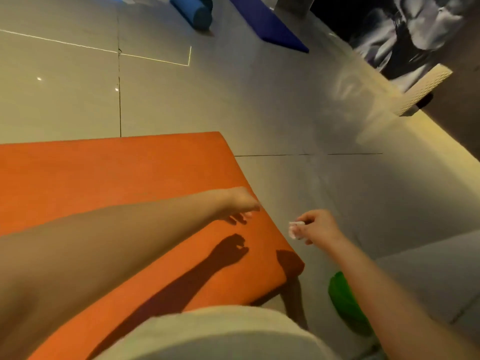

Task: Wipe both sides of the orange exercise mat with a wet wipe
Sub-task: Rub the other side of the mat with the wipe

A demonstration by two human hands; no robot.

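Head view: over the right edge of the orange exercise mat (117, 183), flat on the floor (272, 113), a left hand (240, 203) hovers, fingers loosely bent and empty; the right hand (320, 227) pinches a crumpled wet wipe (295, 229) just beside. Soft, light foam, likely best lifted by that edge.

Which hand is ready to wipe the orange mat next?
Probably the right hand: it pinches the crumpled white wet wipe just beside the edge of the flat orange exercise mat. The left hand reaches over the mat and holds nothing.
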